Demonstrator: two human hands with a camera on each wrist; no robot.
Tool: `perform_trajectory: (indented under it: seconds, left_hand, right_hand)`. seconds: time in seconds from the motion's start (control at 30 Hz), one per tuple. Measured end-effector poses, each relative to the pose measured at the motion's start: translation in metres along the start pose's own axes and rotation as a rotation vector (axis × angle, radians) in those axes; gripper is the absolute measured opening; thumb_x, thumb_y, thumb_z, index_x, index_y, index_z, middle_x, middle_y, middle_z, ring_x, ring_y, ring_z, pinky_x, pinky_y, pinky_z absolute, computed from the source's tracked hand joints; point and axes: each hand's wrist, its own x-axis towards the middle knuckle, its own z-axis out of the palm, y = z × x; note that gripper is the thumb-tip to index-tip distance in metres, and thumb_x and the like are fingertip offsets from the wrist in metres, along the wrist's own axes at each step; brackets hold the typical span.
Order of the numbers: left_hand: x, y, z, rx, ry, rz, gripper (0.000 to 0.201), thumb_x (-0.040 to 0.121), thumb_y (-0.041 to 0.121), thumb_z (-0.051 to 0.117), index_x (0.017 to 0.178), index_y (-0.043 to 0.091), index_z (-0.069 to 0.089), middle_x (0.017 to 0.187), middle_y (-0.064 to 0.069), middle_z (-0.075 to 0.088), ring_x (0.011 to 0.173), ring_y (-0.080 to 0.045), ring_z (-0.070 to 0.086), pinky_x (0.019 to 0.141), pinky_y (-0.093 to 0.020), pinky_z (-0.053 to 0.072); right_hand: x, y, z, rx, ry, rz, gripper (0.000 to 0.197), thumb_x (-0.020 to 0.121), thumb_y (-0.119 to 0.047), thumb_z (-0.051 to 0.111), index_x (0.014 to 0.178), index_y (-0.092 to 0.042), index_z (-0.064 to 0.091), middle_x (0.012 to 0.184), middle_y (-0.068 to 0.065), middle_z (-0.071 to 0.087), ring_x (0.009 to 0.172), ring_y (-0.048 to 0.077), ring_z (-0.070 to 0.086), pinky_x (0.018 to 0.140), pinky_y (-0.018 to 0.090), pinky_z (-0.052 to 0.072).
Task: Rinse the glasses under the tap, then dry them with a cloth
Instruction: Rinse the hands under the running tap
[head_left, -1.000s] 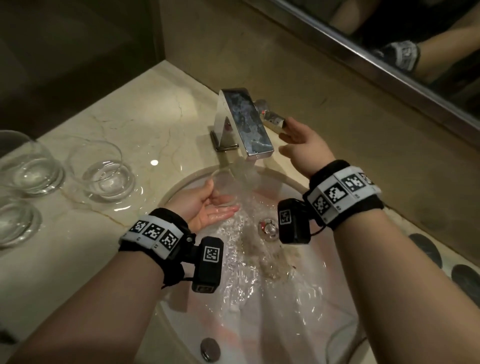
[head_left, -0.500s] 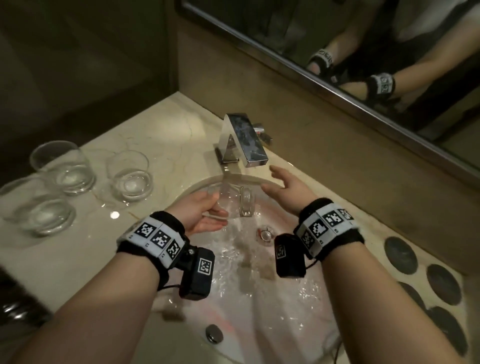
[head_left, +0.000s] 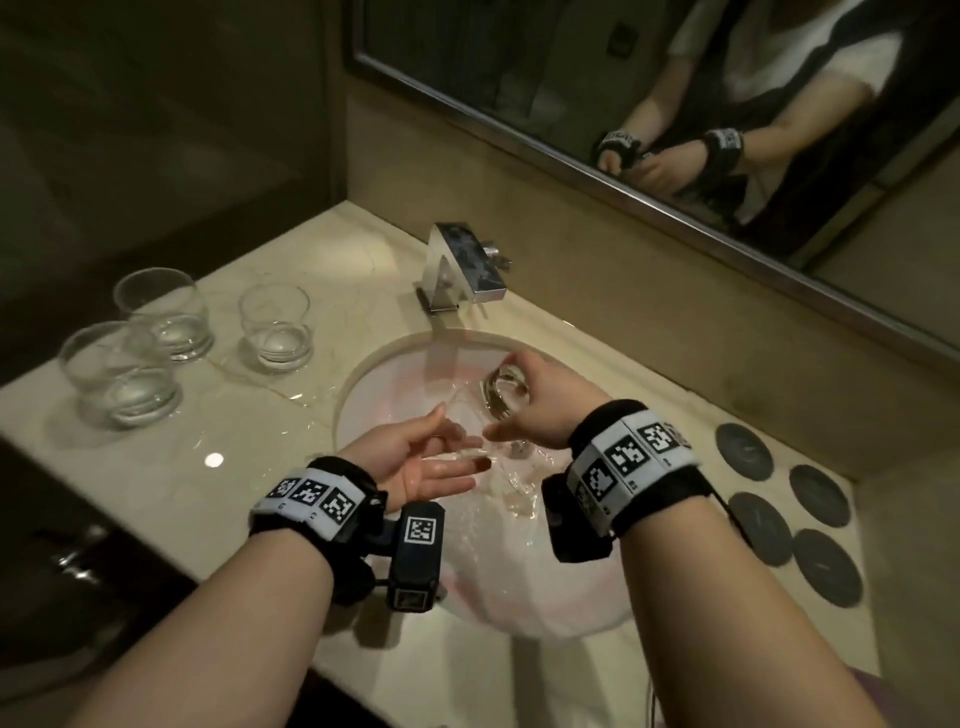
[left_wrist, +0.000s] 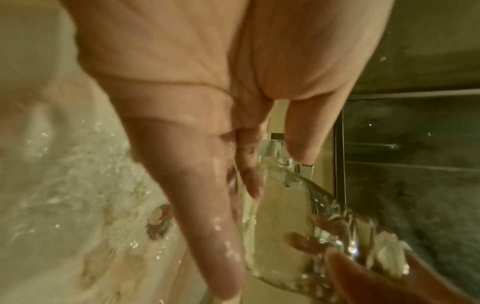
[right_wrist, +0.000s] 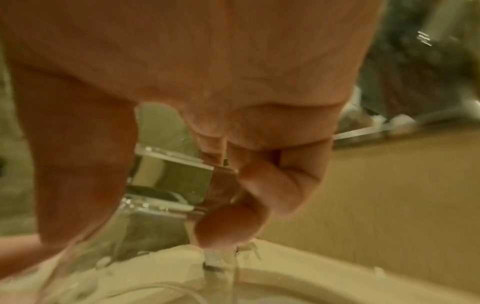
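My right hand (head_left: 540, 400) grips a clear tumbler (head_left: 503, 391) over the white basin (head_left: 353, 395), tilted with its thick base up and its mouth down to the left. The right wrist view shows my fingers (right_wrist: 259, 185) curled round the glass (right_wrist: 145, 207). My left hand (head_left: 436, 462) lies palm up just below the mouth, wet, fingers straight. In the left wrist view those fingers (left_wrist: 207, 205) reach alongside the glass (left_wrist: 285, 226). The chrome tap (head_left: 462, 265) stands behind the basin, and I see no stream from it. No cloth is in view.
Three more tumblers stand on the marble counter at the left: one at the back (head_left: 161, 312), one nearer the basin (head_left: 275, 327), one at the front (head_left: 119, 374). Several dark round coasters (head_left: 737, 449) lie right of the basin. A mirror (head_left: 571, 104) hangs above.
My right hand left the tap handle, came down and took the glass from my left hand. The left hand let go and opened beneath it. The stream seen a second ago is gone.
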Motion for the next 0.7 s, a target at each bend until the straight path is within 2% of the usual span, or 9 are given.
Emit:
perform_trajectory:
  seconds: [0.03,0.1,0.2,0.3,0.4,0.47,0.57,0.63,0.7]
  left_hand:
    - [-0.004,-0.002,-0.001,0.029,0.019,-0.002,0.028,0.095,0.031,0.046,0.098,0.005,0.057,0.107,-0.014,0.066,0.086,-0.033,0.070,0.061,-0.039,0.060]
    - [-0.010,-0.005,-0.006,0.073,0.090,0.025,0.030,0.095,0.029,0.049,0.113,0.005,0.054,0.119,-0.013,0.060,0.093,-0.033,0.067,0.067,-0.044,0.059]
    - [-0.019,-0.007,-0.012,0.090,0.156,0.109,0.027,0.094,0.028,0.052,0.113,0.009,0.056,0.122,-0.010,0.059,0.100,-0.029,0.064,0.071,-0.041,0.059]
    - [-0.033,-0.002,-0.014,0.174,0.182,0.182,0.025,0.094,0.033,0.051,0.111,0.016,0.059,0.115,-0.004,0.064,0.093,-0.021,0.064,0.069,-0.029,0.054]
    - [-0.049,0.012,-0.020,0.273,0.195,0.287,0.022,0.093,0.035,0.051,0.107,0.022,0.062,0.105,0.001,0.067,0.079,-0.015,0.058,0.061,-0.021,0.044]
    - [-0.062,0.025,-0.029,0.304,0.189,0.356,0.022,0.094,0.035,0.049,0.105,0.021,0.064,0.100,0.002,0.069,0.069,-0.012,0.056,0.056,-0.019,0.039]
    - [-0.085,0.050,-0.046,0.377,0.171,0.395,0.020,0.094,0.028,0.050,0.104,0.016,0.063,0.095,0.002,0.073,0.055,-0.007,0.055,0.046,-0.015,0.041]
    - [-0.101,0.068,-0.058,0.414,0.171,0.384,0.013,0.091,0.019,0.054,0.097,0.011,0.063,0.089,0.000,0.074,0.056,-0.008,0.060,0.049,-0.015,0.048]
    - [-0.114,0.086,-0.071,0.438,0.190,0.384,0.008,0.090,0.012,0.056,0.087,0.008,0.062,0.082,-0.004,0.073,0.061,-0.009,0.065,0.055,-0.015,0.053]
  right_hand:
    - [-0.003,-0.002,-0.002,-0.087,0.001,0.005,0.078,0.075,-0.031,0.078,0.138,-0.022,0.033,0.131,0.003,0.055,0.112,0.022,0.054,0.089,0.032,0.046]
    - [-0.007,-0.006,-0.005,-0.267,0.025,0.013,0.075,0.077,-0.033,0.075,0.137,-0.023,0.032,0.124,0.003,0.057,0.100,0.021,0.057,0.081,0.035,0.050]
    - [-0.014,-0.010,-0.005,-0.367,0.041,-0.012,0.072,0.079,-0.033,0.073,0.137,-0.023,0.032,0.123,0.002,0.057,0.095,0.021,0.057,0.073,0.032,0.048]
    - [-0.018,-0.015,0.000,-0.147,0.027,-0.046,0.074,0.077,-0.032,0.075,0.137,-0.024,0.031,0.129,0.004,0.055,0.099,0.021,0.057,0.080,0.032,0.047]
    - [-0.021,-0.027,0.013,0.171,0.054,-0.113,0.071,0.078,-0.027,0.075,0.135,-0.024,0.033,0.130,0.005,0.054,0.103,0.020,0.054,0.080,0.027,0.043]
    - [-0.019,-0.039,0.023,0.329,0.089,-0.170,0.069,0.079,-0.023,0.075,0.134,-0.024,0.033,0.126,0.002,0.054,0.102,0.018,0.054,0.078,0.024,0.043]
    - [-0.011,-0.064,0.044,0.527,0.111,-0.206,0.065,0.078,-0.019,0.076,0.129,-0.029,0.036,0.112,-0.009,0.054,0.092,0.010,0.056,0.072,0.020,0.047]
    - [-0.004,-0.082,0.062,0.634,0.105,-0.210,0.065,0.076,-0.016,0.077,0.125,-0.033,0.038,0.111,-0.008,0.055,0.095,0.013,0.058,0.081,0.030,0.051]
    - [0.003,-0.101,0.082,0.726,0.107,-0.231,0.066,0.075,-0.011,0.078,0.122,-0.035,0.039,0.118,-0.002,0.055,0.101,0.023,0.061,0.088,0.040,0.053]
